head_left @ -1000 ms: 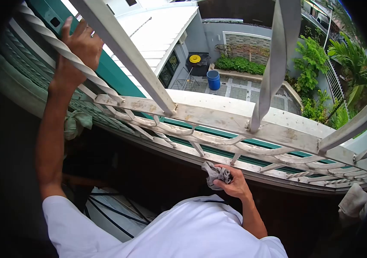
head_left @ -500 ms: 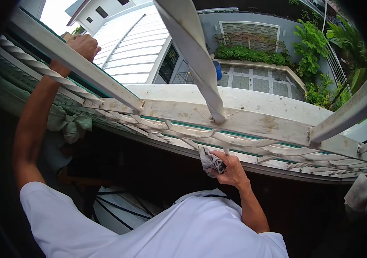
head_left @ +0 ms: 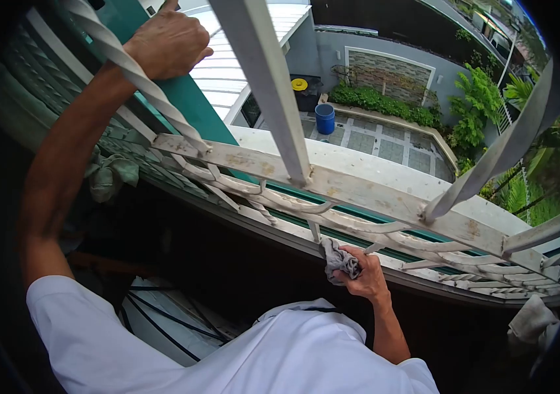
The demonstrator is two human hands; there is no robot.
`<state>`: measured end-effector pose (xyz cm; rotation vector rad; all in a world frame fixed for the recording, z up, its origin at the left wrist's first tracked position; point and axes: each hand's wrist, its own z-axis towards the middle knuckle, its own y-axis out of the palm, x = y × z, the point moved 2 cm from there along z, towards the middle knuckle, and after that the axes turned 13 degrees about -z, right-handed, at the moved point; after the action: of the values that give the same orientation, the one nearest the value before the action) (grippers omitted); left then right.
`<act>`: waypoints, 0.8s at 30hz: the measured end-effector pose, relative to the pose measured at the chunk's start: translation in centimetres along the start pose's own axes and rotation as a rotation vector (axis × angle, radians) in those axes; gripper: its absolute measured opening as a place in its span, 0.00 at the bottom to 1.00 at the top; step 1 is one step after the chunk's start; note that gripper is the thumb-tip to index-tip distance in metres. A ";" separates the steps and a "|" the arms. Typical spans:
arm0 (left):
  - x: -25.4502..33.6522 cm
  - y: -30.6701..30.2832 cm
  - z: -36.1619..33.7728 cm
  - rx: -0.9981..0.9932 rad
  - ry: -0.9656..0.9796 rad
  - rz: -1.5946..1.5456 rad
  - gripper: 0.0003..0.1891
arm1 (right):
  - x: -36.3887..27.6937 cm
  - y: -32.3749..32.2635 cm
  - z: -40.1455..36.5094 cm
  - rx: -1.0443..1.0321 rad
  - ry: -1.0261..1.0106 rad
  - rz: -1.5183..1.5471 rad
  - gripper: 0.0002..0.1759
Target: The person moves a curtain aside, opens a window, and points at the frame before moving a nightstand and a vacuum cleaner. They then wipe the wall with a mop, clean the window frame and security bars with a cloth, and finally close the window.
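Note:
White window bars (head_left: 365, 190), some flat and some twisted, cross the view above a light sill. My left hand (head_left: 170, 46) reaches through them at the upper left, fingers curled at the teal window frame (head_left: 204, 111); its fingertips are partly turned away, and whether they hold the frame is not clear. Low at the centre, my right hand (head_left: 366, 276) grips a crumpled grey cloth (head_left: 341, 261) beside the lower scrollwork of the grille.
A knotted cloth (head_left: 112, 176) hangs at the left and another cloth (head_left: 533, 322) at the lower right. Outside are a blue barrel (head_left: 324, 119), a tiled yard (head_left: 362, 140), plants and a white roof (head_left: 227, 59). Black straps cross a pale object (head_left: 155, 328) below.
The view has shifted along the grille. My left hand has moved right in view, with the teal frame now showing beside it. My right hand and its cloth appear slightly lower and farther right.

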<state>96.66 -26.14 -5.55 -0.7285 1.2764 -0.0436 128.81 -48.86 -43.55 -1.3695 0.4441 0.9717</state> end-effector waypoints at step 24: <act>5.3 -6.0 -6.2 0.952 -0.764 -0.301 0.24 | -0.2 1.2 -0.4 0.119 -0.046 -0.153 0.32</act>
<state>95.08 -35.87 -7.60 -0.0560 0.3051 -0.5305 127.89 -49.41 -44.22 -1.2528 0.3518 0.8368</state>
